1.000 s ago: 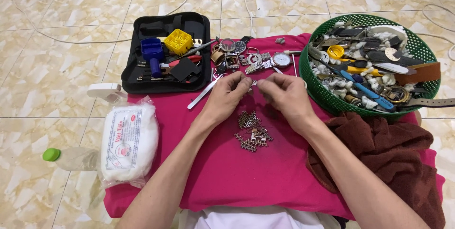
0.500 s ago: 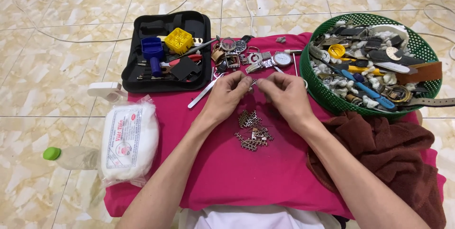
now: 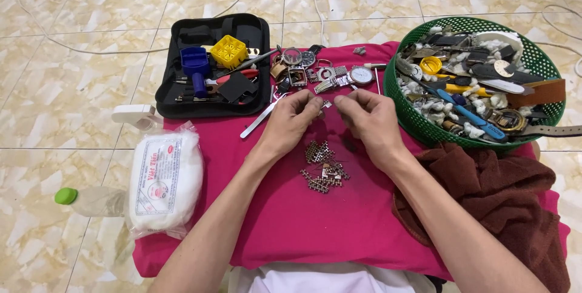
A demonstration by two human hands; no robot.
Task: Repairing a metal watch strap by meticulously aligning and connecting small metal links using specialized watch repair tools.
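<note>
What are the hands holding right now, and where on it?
Both the left hand and right hand pinch one small silver metal piece between fingertips, at its opposite ends.

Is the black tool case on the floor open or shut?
Open. The black tool case lies flat with its inside facing up, so the yellow block, blue holder and small hand tools show.

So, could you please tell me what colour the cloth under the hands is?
The cloth is bright pink-magenta, plain and unpatterned, seen best in the head view.
</note>
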